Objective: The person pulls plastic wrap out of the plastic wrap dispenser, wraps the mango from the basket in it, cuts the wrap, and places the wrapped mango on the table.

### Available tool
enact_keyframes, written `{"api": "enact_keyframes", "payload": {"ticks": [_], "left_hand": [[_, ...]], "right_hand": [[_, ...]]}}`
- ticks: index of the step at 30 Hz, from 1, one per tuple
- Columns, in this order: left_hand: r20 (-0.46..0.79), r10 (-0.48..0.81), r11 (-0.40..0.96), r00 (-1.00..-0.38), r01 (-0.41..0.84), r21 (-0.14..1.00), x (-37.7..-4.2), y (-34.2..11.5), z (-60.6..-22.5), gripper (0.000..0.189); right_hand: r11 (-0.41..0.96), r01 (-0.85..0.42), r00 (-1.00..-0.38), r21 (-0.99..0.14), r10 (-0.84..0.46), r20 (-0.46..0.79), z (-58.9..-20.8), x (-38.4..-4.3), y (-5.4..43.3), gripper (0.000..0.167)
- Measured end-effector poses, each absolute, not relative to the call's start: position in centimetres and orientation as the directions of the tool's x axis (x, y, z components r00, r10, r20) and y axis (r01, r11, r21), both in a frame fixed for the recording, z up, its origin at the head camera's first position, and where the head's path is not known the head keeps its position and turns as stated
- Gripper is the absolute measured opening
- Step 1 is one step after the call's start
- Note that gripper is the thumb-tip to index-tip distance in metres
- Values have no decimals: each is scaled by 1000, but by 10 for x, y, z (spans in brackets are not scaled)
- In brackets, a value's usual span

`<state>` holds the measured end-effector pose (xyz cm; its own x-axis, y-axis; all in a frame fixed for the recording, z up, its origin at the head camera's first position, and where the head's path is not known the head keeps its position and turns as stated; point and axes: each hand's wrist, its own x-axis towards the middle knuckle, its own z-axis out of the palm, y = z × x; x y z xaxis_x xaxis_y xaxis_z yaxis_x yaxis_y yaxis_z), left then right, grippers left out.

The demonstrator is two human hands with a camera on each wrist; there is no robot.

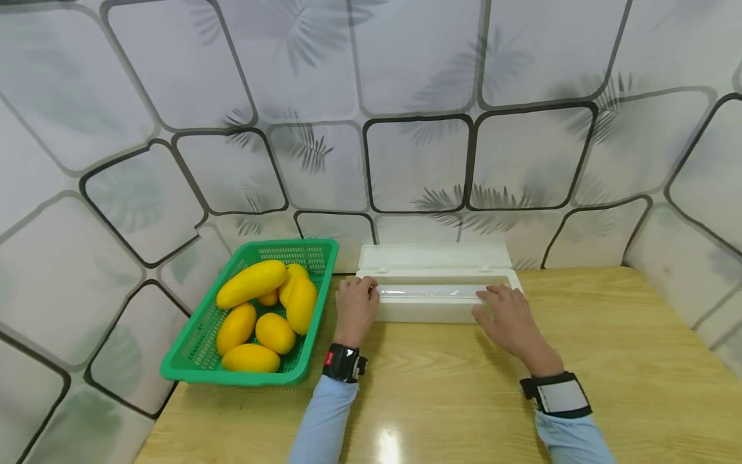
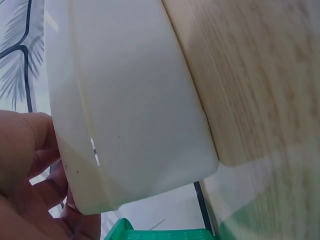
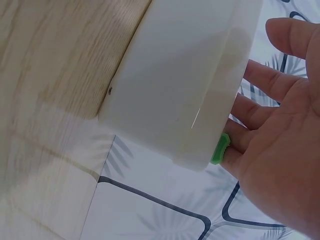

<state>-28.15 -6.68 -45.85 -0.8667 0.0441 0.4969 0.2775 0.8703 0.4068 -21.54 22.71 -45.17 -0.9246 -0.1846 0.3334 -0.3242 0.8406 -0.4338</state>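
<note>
A white plastic-wrap dispenser box (image 1: 426,313) lies with its long side toward me, its lid (image 1: 435,256) raised at the back. A roll of clear plastic wrap (image 1: 429,292) shows inside it. My left hand (image 1: 355,309) is at the box's left end, bent fingers over the top edge; I cannot tell whether they pinch the wrap. At the other end, my right hand (image 1: 507,319) reaches over the front rim, fingertips near the roll. In the right wrist view its thumb stands apart from the fingers, and a small green piece (image 3: 220,148) shows beside the box edge.
Left of the box, a green plastic basket (image 1: 174,366) holds several yellow mango-like fruits (image 1: 252,284). Both stand on a wood-grain table (image 1: 440,399). A patterned wall covering (image 1: 417,164) rises right behind the box and along the left side.
</note>
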Motion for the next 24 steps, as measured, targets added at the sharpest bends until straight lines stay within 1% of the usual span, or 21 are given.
{"api": "enact_keyframes", "payload": {"ticks": [3, 6, 10, 14, 16, 19, 24], "left_hand": [[502, 23, 882, -864, 253, 396, -281, -67, -462, 9], [507, 32, 881, -861, 264, 393, -282, -67, -462, 14], [480, 92, 883, -873, 294, 365, -282, -65, -459, 25], [424, 173, 895, -889, 321, 308, -280, -64, -457, 25], [407, 197, 894, -892, 333, 299, -279, -64, -456, 25], [416, 203, 883, -887, 349, 314, -279, -64, -457, 23], [461, 163, 854, -872, 358, 376, -280, -65, -460, 19]], "right_hand": [[843, -333, -921, -423, -194, 338, -452, -215, 225, 38], [847, -325, -922, -420, -184, 341, -451, -213, 224, 38], [849, -307, -930, -430, -171, 326, -450, -212, 225, 38], [849, -305, -931, -431, -172, 322, -451, -213, 225, 39], [851, -308, -930, -425, -174, 324, -453, -214, 226, 39], [853, -314, -928, -416, -182, 326, -455, -215, 228, 40], [855, -321, -926, -408, -193, 323, -458, -216, 229, 40]]}}
